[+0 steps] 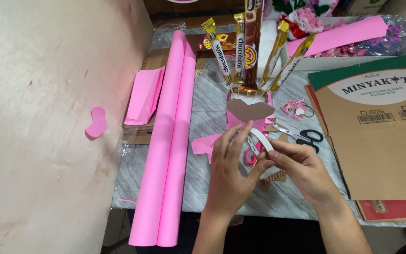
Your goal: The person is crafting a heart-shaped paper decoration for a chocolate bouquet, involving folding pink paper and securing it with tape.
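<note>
- Holding a white tape roll (262, 141) between both hands, the left hand (229, 174) is curling its fingers round the near side of the ring while the right hand (297, 167) is pinching the far edge with thumb and fingertips; both are partly closed on it, neither clenched
- Hovering just above the marble-patterned tabletop (212, 110), the roll is sitting directly between the two hands, with pink paper scraps (207, 143) lying beneath them
- Judging the risk: the loose end of the tape is likely sticking to the fingers or folding onto itself, since the grip is crowding the ring from both sides
- Snagging is another risk, as the upright cardboard heart (250, 110) with gold snack sticks (238, 47) is standing just beyond the fingertips and could be tipping if a hand is jerking forward
- Lying just right of the right hand, black-handled scissors (306, 136) are pointing their blades toward the work, so a sweep of the wrist could be catching them
- Resting well left of the left hand, two pink paper rolls (172, 141) are stretching along the table toward its near edge and could be rolling off if nudged
- Crowding the surface to the right, a flattened cardboard box (381, 141) is overlapping the table edge; a plywood panel (38, 117) with a pink heart cutout (97, 122) is filling the far left, and a tray of pink decorations (353, 40) is sitting beyond the hands
</note>
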